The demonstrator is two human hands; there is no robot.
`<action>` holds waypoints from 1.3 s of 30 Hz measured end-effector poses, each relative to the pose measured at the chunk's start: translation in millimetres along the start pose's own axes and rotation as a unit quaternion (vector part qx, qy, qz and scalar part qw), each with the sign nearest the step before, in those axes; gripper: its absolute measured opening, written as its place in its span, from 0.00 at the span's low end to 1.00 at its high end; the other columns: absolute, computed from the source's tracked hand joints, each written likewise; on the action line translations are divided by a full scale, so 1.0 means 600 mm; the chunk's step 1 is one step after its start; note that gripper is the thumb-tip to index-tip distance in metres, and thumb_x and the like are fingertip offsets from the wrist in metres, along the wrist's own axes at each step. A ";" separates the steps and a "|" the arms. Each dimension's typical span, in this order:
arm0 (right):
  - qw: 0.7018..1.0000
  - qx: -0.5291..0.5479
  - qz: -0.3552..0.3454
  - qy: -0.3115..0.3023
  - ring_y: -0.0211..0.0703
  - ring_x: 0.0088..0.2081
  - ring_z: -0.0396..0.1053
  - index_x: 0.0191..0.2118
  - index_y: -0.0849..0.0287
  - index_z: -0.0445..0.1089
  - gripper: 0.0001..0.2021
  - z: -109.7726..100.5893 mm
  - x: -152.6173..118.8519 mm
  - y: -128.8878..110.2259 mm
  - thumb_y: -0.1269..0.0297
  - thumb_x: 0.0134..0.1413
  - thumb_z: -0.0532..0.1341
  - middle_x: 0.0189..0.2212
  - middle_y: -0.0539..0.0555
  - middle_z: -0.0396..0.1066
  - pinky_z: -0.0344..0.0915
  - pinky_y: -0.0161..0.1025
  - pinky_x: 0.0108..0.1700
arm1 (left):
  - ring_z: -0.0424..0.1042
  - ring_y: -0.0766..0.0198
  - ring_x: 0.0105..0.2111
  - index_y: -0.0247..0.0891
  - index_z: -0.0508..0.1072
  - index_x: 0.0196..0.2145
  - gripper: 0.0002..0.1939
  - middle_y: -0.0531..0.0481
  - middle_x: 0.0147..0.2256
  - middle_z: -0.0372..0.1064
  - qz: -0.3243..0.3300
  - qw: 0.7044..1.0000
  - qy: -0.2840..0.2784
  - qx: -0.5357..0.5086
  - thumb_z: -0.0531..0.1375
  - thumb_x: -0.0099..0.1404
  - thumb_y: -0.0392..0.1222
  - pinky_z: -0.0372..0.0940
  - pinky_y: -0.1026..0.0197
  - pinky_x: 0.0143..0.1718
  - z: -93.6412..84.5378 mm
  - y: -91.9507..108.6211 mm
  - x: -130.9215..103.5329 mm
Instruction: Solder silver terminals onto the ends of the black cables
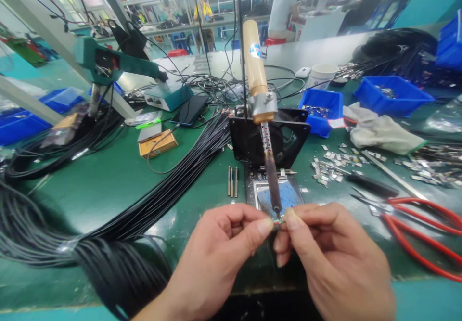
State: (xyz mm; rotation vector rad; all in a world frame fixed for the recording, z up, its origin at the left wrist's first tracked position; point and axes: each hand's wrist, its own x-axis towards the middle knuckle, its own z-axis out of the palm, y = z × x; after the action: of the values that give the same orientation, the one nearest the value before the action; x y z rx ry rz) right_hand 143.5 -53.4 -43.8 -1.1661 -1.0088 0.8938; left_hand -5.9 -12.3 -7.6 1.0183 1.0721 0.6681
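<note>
Both hands meet under the tip of a soldering iron [273, 186], which is clamped pointing down and has a wooden handle. My left hand [225, 249] pinches a thin wire end between thumb and forefinger. In the pinch of my right hand [334, 253] is a small metal connector [282, 219], mostly covered by the fingertips. Wire end and connector appear to meet right at the iron's tip. Behind the tip lies a blue sponge [288, 193] in a tray.
A black fan [238, 140] stands behind the iron. Black cables [173, 181] lie left. On the right are red-handled scissors [397, 210], loose metal connectors [328, 167], a glove [382, 131] and blue bins [393, 95]. A person [283, 10] sits in the background.
</note>
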 end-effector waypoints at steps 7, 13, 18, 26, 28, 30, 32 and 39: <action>1.000 0.013 0.028 0.005 0.34 0.20 0.74 0.34 0.54 0.72 0.05 0.001 0.002 0.003 0.68 0.61 0.66 0.23 0.46 0.76 0.74 0.29 0.23 | 0.51 0.73 0.20 0.35 0.76 0.33 0.14 0.56 0.23 0.67 -0.028 0.999 -0.007 0.037 0.64 0.69 0.49 0.46 0.69 0.19 -0.001 0.007 -0.006; 1.000 0.016 0.022 -0.003 0.34 0.19 0.73 0.33 0.56 0.72 0.05 0.000 0.005 0.006 0.69 0.61 0.67 0.22 0.47 0.76 0.74 0.28 0.21 | 0.64 0.69 0.25 0.33 0.78 0.32 0.11 0.54 0.26 0.71 -0.039 0.985 -0.052 0.157 0.63 0.68 0.44 0.61 0.68 0.28 -0.009 0.056 0.003; 1.000 0.017 0.024 0.000 0.34 0.19 0.73 0.34 0.55 0.71 0.05 -0.001 0.003 0.006 0.69 0.62 0.66 0.22 0.46 0.75 0.74 0.28 0.22 | 0.65 0.69 0.24 0.34 0.79 0.31 0.11 0.55 0.26 0.71 -0.069 0.970 -0.096 0.214 0.64 0.67 0.44 0.61 0.67 0.27 -0.021 0.078 0.017; 1.000 0.025 0.001 -0.004 0.34 0.19 0.74 0.34 0.54 0.71 0.06 0.000 0.003 0.006 0.70 0.62 0.65 0.23 0.45 0.75 0.74 0.28 0.21 | 0.64 0.67 0.26 0.34 0.79 0.31 0.10 0.54 0.26 0.70 -0.048 0.971 -0.109 0.205 0.64 0.66 0.43 0.59 0.66 0.28 -0.034 0.069 0.018; 1.000 0.016 0.004 -0.001 0.34 0.19 0.74 0.34 0.54 0.71 0.06 0.000 0.001 0.005 0.70 0.62 0.66 0.23 0.45 0.75 0.73 0.28 0.21 | 0.64 0.66 0.27 0.34 0.79 0.31 0.10 0.54 0.27 0.71 -0.046 0.974 -0.108 0.193 0.65 0.66 0.44 0.60 0.65 0.28 -0.034 0.066 0.018; 1.000 0.008 0.006 0.002 0.34 0.18 0.73 0.33 0.54 0.71 0.06 0.000 0.001 0.004 0.69 0.61 0.66 0.22 0.46 0.76 0.73 0.28 0.20 | 0.64 0.66 0.27 0.35 0.79 0.32 0.10 0.54 0.27 0.71 -0.047 0.976 -0.108 0.184 0.65 0.66 0.44 0.60 0.65 0.28 -0.035 0.064 0.018; 1.000 0.003 0.006 0.009 0.35 0.18 0.74 0.33 0.55 0.71 0.06 0.002 0.001 0.003 0.69 0.61 0.66 0.22 0.46 0.76 0.73 0.29 0.20 | 0.64 0.66 0.27 0.35 0.79 0.32 0.10 0.54 0.27 0.71 -0.048 0.976 -0.111 0.180 0.64 0.67 0.44 0.59 0.65 0.28 -0.036 0.064 0.017; 1.000 0.015 0.004 0.007 0.36 0.18 0.74 0.33 0.55 0.71 0.06 0.002 0.002 0.004 0.70 0.62 0.66 0.23 0.47 0.77 0.73 0.30 0.20 | 0.64 0.66 0.27 0.35 0.79 0.32 0.10 0.54 0.27 0.70 -0.039 0.976 -0.119 0.180 0.64 0.67 0.44 0.60 0.65 0.29 -0.035 0.063 0.016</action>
State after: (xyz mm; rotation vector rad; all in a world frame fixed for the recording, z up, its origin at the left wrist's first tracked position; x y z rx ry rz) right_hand 142.6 -51.7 -45.7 -1.1502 -0.9758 0.9030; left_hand -20.9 18.2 20.7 1.3234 1.0342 0.2802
